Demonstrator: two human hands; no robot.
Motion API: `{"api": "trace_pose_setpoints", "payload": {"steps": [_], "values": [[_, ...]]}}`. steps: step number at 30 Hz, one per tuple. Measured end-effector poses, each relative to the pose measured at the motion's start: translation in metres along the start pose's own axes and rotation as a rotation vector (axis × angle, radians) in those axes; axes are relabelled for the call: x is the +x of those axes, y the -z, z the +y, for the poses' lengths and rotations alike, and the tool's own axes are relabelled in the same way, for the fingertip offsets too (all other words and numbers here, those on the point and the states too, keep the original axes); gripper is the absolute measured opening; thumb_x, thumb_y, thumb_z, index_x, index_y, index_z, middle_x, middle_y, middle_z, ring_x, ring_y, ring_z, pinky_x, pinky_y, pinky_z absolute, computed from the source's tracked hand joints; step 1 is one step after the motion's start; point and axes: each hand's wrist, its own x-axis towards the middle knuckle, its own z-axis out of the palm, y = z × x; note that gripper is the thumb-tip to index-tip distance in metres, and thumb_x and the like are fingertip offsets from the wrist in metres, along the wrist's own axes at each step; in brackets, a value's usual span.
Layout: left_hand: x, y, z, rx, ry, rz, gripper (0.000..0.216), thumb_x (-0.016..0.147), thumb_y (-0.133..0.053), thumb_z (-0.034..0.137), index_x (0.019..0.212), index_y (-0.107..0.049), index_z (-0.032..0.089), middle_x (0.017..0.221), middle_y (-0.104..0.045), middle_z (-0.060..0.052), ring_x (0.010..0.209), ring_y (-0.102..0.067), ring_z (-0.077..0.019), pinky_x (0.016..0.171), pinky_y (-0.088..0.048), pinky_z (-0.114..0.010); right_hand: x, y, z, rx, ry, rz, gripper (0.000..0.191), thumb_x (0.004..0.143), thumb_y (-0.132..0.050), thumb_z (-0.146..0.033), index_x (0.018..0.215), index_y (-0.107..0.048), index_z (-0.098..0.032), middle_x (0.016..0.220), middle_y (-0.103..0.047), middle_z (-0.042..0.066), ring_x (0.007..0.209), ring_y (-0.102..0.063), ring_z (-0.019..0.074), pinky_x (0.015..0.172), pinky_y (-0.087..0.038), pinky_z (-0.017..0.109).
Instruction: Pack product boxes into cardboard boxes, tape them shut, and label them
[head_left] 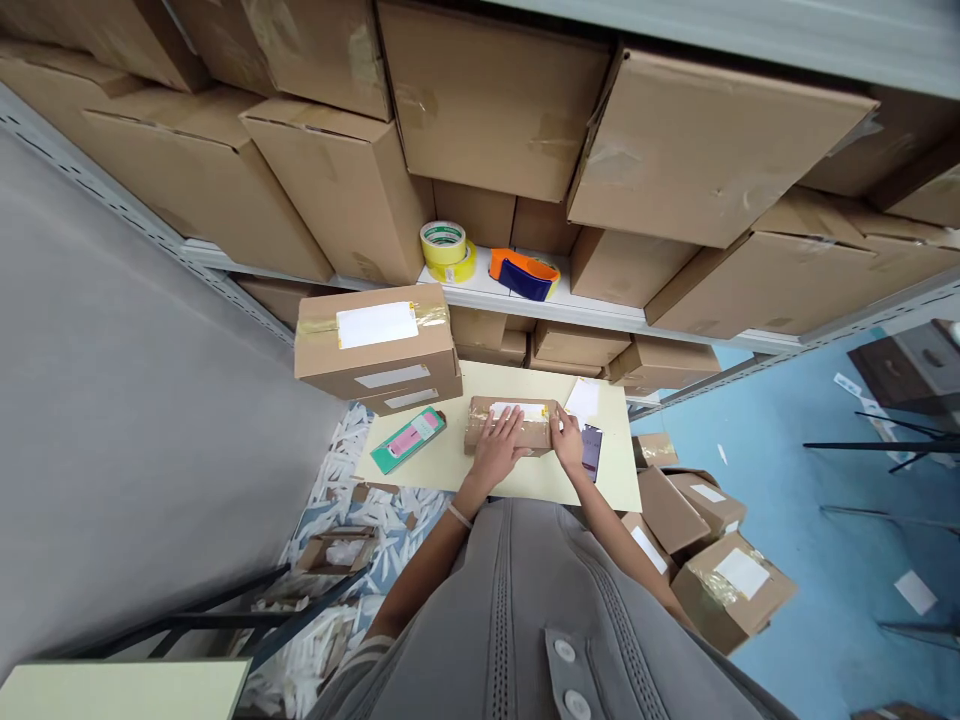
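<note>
A small flat cardboard parcel [521,432] with a white label and tape lies on the pale yellow table [450,465]. My left hand [499,445] rests flat on its top, fingers spread. My right hand [566,438] grips the parcel's right end, fingers curled over the edge. A dark phone [592,450] lies just right of that hand. A green and pink packet [409,440] sits to the left of the parcel.
Two stacked labelled boxes [375,345] stand at the table's back left. White paper [583,398] lies behind the parcel. On the shelf are yellow tape rolls [446,250] and an orange tape dispenser [525,275]. Sealed parcels [712,560] pile on the floor, right.
</note>
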Motion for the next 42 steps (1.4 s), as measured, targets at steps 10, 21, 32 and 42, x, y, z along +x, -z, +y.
{"api": "trace_pose_setpoints", "payload": {"steps": [10,21,32,42], "values": [[-0.004,-0.013,-0.004,0.071,0.011,0.001,0.068,0.100,-0.039,0.044,0.160,-0.020,0.017,0.165,-0.022,-0.007,0.154,-0.019,-0.0236,0.126,-0.013,-0.052,0.064,0.080,-0.088,-0.105,0.446,0.279,0.051,0.101,-0.031,-0.046,0.131,-0.062,-0.017,0.121,-0.063,0.016,0.116,-0.056,0.0299,0.098,-0.044,0.043],[-0.008,-0.015,-0.006,0.092,0.006,0.038,0.069,0.098,-0.043,0.045,0.160,-0.022,0.020,0.164,-0.027,-0.007,0.153,-0.021,-0.0230,0.125,-0.019,-0.051,0.179,0.075,-0.237,-0.324,0.670,0.279,0.040,0.101,-0.041,-0.037,0.118,-0.061,-0.007,0.112,-0.067,0.023,0.108,-0.056,0.0323,0.103,-0.034,0.048],[-0.003,-0.006,-0.004,0.022,0.018,-0.036,0.068,0.097,-0.042,0.041,0.159,-0.024,0.020,0.163,-0.027,-0.007,0.153,-0.021,-0.0235,0.126,-0.013,-0.052,0.128,0.105,-0.171,0.493,0.521,0.003,0.040,0.088,-0.052,-0.058,0.088,-0.061,-0.019,0.083,-0.067,0.003,0.080,-0.058,0.0201,0.080,-0.046,0.032],[-0.002,-0.009,-0.004,-0.056,0.018,-0.071,0.067,0.099,-0.040,0.045,0.158,-0.028,0.014,0.163,-0.029,-0.010,0.154,-0.017,-0.0245,0.127,-0.003,-0.052,0.041,0.050,-0.047,0.793,-0.120,-0.188,0.052,0.073,-0.063,-0.071,0.058,-0.048,-0.023,0.050,-0.048,-0.004,0.054,-0.049,0.0142,0.051,-0.040,0.026]]}}
